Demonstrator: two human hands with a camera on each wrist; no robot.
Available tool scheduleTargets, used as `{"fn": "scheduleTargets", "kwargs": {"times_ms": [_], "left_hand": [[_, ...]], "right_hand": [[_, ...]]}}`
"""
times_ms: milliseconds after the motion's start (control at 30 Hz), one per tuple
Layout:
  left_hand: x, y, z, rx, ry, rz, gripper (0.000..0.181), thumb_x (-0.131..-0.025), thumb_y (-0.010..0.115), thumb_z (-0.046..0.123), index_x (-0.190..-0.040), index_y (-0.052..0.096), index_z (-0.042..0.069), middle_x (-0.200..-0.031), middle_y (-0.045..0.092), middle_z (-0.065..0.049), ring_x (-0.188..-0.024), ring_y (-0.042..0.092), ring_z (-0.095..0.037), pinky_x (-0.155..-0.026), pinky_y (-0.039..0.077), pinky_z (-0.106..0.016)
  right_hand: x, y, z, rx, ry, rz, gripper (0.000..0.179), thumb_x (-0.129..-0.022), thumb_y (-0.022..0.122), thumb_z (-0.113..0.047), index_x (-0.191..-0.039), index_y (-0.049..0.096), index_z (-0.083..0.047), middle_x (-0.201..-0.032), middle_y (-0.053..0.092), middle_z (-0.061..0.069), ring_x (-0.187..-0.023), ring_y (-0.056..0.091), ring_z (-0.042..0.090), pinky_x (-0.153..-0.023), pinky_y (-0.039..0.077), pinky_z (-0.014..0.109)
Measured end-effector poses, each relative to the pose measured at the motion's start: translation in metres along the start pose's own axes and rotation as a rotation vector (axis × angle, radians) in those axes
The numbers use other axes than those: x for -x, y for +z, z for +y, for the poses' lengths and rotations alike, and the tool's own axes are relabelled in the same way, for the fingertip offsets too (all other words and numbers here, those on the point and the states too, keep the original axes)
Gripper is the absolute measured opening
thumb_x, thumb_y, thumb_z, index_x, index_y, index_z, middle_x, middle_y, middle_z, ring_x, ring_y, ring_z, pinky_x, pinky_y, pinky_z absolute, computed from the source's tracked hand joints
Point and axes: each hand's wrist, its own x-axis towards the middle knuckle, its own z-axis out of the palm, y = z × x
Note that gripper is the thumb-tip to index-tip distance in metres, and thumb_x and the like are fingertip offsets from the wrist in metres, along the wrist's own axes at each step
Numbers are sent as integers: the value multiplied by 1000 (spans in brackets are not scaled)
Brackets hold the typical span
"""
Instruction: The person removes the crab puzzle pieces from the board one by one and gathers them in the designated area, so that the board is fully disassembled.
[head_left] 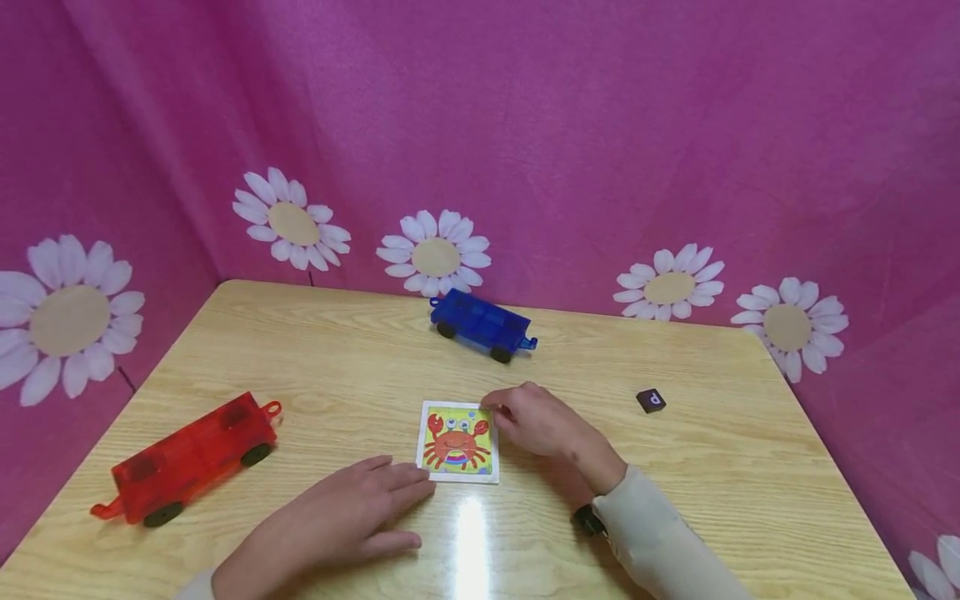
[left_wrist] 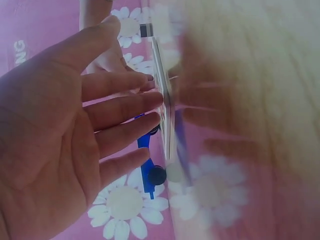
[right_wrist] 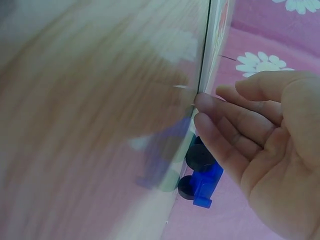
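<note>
A small square crab picture [head_left: 456, 446] with a white border lies flat on the table between the two hands; faint lines cross it, as on a puzzle. The left hand [head_left: 348, 512] reaches its straight fingers to the picture's lower left corner, thumb held apart. In the left wrist view the fingertips of the left hand [left_wrist: 65, 120] meet the picture's thin edge [left_wrist: 164, 100]. At the upper right corner the right hand [head_left: 543, 423] touches the border with bent fingertips. The right wrist view shows the right hand [right_wrist: 265, 130] with its thumb apart from the border.
A red toy wagon [head_left: 191, 458] stands on the table [head_left: 337, 350] at the left. Farther back is a blue toy wagon [head_left: 482, 323]. A small dark tile [head_left: 651, 400] with a white letter lies at the right. Pink cloth [head_left: 525, 150] with daisies hangs behind the table.
</note>
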Motion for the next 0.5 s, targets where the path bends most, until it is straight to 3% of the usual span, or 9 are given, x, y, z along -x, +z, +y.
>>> {"fn": "scheduleTargets", "kwargs": {"times_ms": [133,267,400,500], "left_hand": [[-7,0,-2,-26,45,54,54,-106,52,51,-143,63,14,-141,61,1,-135,51,-17,-115,37,-46],[-21,3,-4,49,78,78,55,-105,54,52,-146,61,16,-150,54,-1,-140,45,-18,-115,37,-43],[-38,11,-5,175,130,56,60,-104,54,54,-151,55,16,-160,42,-2,-150,33,-20,-118,32,-41],[-51,16,-6,250,157,0,65,-104,52,56,-154,50,16,-165,34,-2,-154,23,-21,-122,23,-41]], "right_hand": [[-3,-2,1,-20,-4,46,27,-100,62,-9,-123,76,-9,-111,74,1,-84,60,11,-78,54,30],[-13,-3,2,-176,-62,67,23,-102,62,-9,-120,76,-8,-108,75,-2,-87,63,10,-79,55,29],[-28,1,3,-389,-103,-6,22,-105,60,-11,-120,75,-5,-107,76,-1,-96,67,13,-85,55,32],[-39,5,4,-464,-94,-54,22,-107,57,-12,-119,74,-6,-107,76,-2,-99,67,14,-87,54,32]]}}
